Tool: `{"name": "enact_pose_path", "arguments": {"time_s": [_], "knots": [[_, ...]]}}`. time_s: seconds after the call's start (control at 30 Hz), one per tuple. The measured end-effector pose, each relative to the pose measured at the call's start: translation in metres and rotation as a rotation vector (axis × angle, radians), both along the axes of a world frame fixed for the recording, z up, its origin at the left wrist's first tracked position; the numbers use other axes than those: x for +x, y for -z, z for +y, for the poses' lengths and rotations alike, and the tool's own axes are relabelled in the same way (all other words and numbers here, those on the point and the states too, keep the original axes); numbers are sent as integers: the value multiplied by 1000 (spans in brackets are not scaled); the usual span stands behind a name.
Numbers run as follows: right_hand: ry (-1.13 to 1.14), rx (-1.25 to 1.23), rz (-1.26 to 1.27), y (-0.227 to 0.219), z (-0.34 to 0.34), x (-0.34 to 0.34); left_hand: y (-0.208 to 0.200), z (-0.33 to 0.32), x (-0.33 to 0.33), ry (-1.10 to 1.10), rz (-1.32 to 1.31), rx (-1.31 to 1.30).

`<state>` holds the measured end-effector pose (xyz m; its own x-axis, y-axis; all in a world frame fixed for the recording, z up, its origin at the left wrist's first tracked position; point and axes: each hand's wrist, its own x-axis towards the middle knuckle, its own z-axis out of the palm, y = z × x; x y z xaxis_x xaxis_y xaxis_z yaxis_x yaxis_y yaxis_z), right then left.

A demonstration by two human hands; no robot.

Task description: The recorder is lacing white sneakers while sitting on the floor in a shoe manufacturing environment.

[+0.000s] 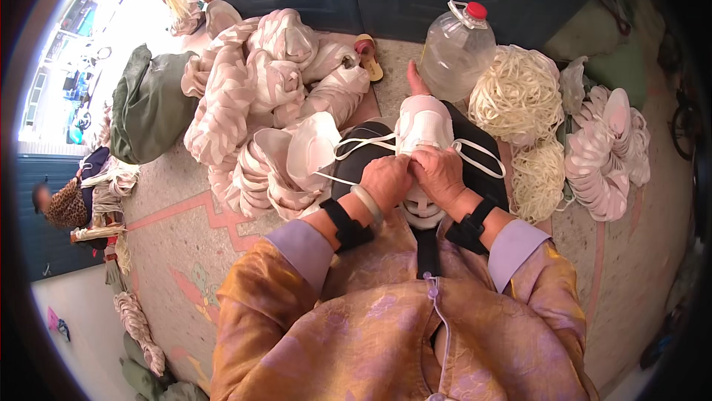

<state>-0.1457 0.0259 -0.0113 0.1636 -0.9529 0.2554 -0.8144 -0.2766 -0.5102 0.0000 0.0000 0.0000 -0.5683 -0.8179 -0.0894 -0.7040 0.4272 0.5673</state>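
A white shoe upper (424, 120) lies across my dark-trousered lap, its toe pointing away from me. White shoelace (482, 162) loops out on both sides of it, and one loose end sticks out to the left. My left hand (386, 183) is closed, fingertips pinched at the middle of the upper, with lace running beside it. Against it, my right hand (439, 175) is closed too, gripping the upper around its lacing edge. The exact spot between the fingertips is hidden. Below the hands, more of the white upper (423, 209) shows.
Piles of stacked pale shoe uppers (245, 104) lie on the left, with another bundle (604, 152) at right. Bundled white laces (517, 93) sit near a clear plastic jug (457, 52) with a red cap. A green sack (152, 104) and a person (70, 197) are farther left.
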Motion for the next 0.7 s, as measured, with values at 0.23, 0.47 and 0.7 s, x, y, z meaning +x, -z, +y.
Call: {"name": "enact_pose_path", "arguments": {"time_s": [0.23,0.47,0.7], "knots": [[8,95,132,-15,1,4,-3,0,-1,-23,94,-40],[-151,137,233,-52,61,-80,1,5,0,2,-60,-11],[146,285,187,-22,204,-207,-1,8,-5,-22,-16,-11]]}}
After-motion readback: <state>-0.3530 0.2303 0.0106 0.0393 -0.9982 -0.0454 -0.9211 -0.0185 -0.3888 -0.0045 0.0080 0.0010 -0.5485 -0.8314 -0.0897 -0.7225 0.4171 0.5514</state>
